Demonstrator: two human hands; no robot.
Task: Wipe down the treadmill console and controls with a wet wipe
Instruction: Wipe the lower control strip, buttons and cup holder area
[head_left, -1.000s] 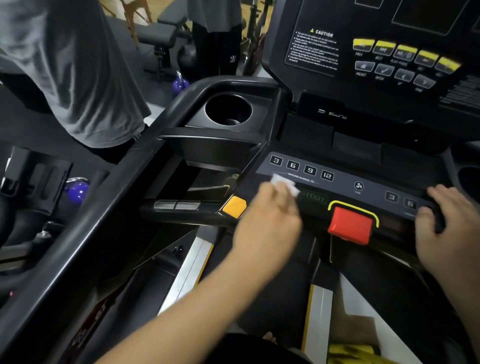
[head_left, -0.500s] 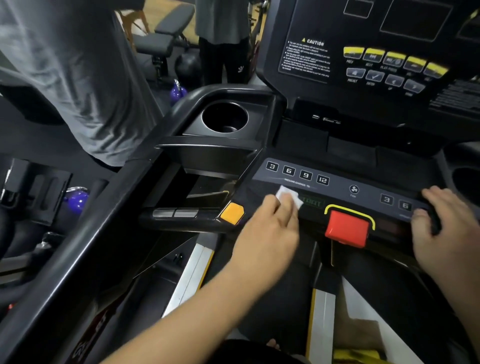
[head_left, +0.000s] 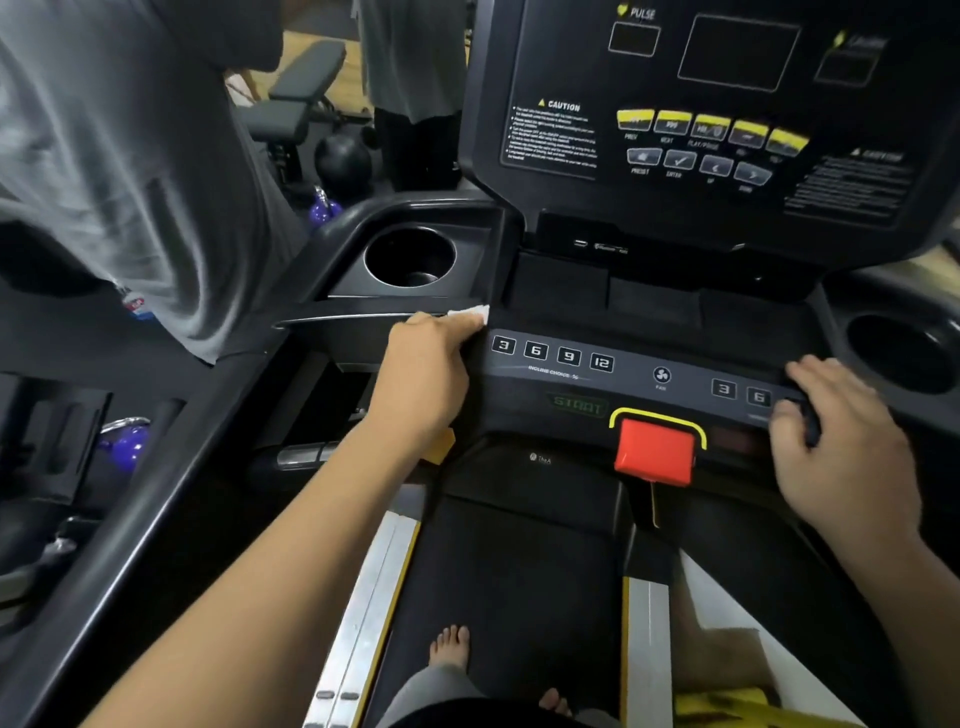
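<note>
Black weight bench (head_left: 306, 78) behind; purple kettlebell (head_left: 324, 210) on dark floor (head_left: 52, 338); dim light.

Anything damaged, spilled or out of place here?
Nothing stands out. The control panel looks intact, with no spill visible; the red stop button sits square under its yellow bracket. The left hand holds the wipe at the panel's upper left corner. The upper display is too blurred to judge.

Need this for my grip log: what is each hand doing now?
Left hand: holds the wet wipe against the console.
Right hand: grips the console's front edge.
</note>
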